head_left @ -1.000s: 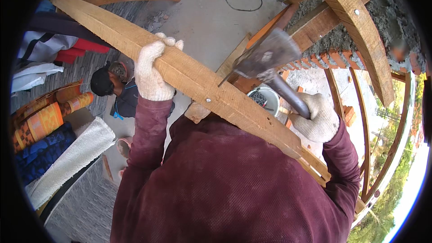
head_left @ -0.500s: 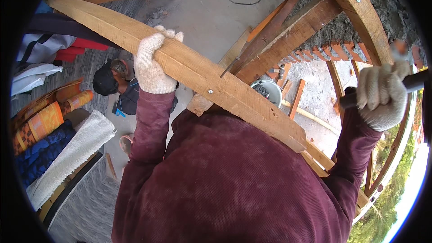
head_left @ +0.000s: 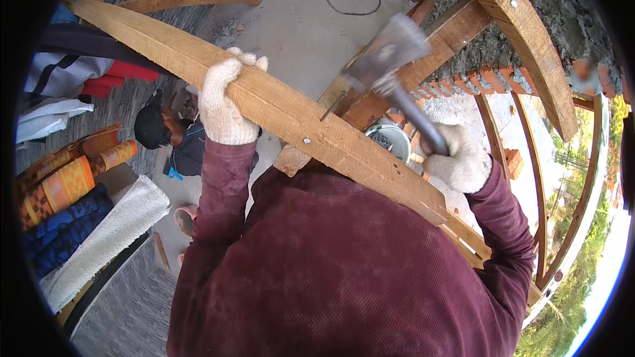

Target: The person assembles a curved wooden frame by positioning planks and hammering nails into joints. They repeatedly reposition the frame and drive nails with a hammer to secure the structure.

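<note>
My left hand (head_left: 228, 109), in a white knit glove, is wrapped round a long wooden beam (head_left: 278, 107) that slants across in front of my chest. In my gloved right hand (head_left: 463, 162), I grip the handle of a heavy hammer (head_left: 415, 111). Its blurred metal head (head_left: 390, 49) hangs above and beyond the beam's far edge. From that edge a thin dark nail (head_left: 333, 107) sticks up at a tilt, apart from the hammer head. A shiny bolt or nail head (head_left: 306, 140) sits in the beam's face. A short wooden block (head_left: 291, 160) shows under the beam.
A person in a black cap (head_left: 153, 122) is below on the left. Rolled cloths (head_left: 56, 188) and a white towel (head_left: 109, 244) hang at left. Curved timbers (head_left: 529, 33) and brickwork (head_left: 489, 80) rise at right. A bucket (head_left: 397, 142) stands below the beam.
My right hand has swung the hammer inward from the far right, bringing its head near the nail. My left hand stays on the beam.
</note>
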`<state>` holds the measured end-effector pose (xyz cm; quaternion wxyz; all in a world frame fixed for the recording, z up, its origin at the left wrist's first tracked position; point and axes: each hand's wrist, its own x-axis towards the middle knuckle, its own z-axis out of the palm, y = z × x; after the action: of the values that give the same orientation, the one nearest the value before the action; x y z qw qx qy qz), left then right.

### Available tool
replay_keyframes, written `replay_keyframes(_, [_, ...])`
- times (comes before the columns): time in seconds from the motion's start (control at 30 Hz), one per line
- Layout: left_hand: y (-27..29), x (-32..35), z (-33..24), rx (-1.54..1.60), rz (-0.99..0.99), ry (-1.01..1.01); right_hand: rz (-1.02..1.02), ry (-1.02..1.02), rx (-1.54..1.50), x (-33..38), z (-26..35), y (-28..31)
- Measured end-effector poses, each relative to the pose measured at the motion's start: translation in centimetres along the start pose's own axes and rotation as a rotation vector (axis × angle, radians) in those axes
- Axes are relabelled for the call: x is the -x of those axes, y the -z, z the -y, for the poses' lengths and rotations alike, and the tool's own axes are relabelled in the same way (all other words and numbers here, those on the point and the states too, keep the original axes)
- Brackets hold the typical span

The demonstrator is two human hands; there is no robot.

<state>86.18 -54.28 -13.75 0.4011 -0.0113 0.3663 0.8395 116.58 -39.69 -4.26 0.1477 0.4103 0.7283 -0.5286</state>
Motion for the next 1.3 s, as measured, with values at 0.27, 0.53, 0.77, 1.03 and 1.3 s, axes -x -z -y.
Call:
replay_keyframes(0.27, [0.8, -0.1, 0.1, 0.003, 0.012, -0.011, -0.17, 0.977, -0.896, 3.1, 3.2, 6.2])
replay_keyframes(0.53, [0.5, 0.5, 0.1, 0.03, -0.002, -0.036, -0.154, 0.121, 0.08, 2.6, -2.2, 1.4])
replay_keyframes(0.77, [-0.6, 1.3, -0.2, 0.025, -0.027, 0.034, -0.12, 0.078, -0.011, 1.9, -0.5, -0.5])
replay_keyframes(1.03, [-0.6, 1.1, -0.1, -0.009, -0.004, 0.002, -0.833, 0.595, -0.648, 4.5, 5.5, 2.2])
replay_keyframes(1.3, [0.8, 0.0, 0.3, 0.034, -0.027, -0.074, -0.271, 0.146, 0.481, 1.4, -0.5, -1.3])
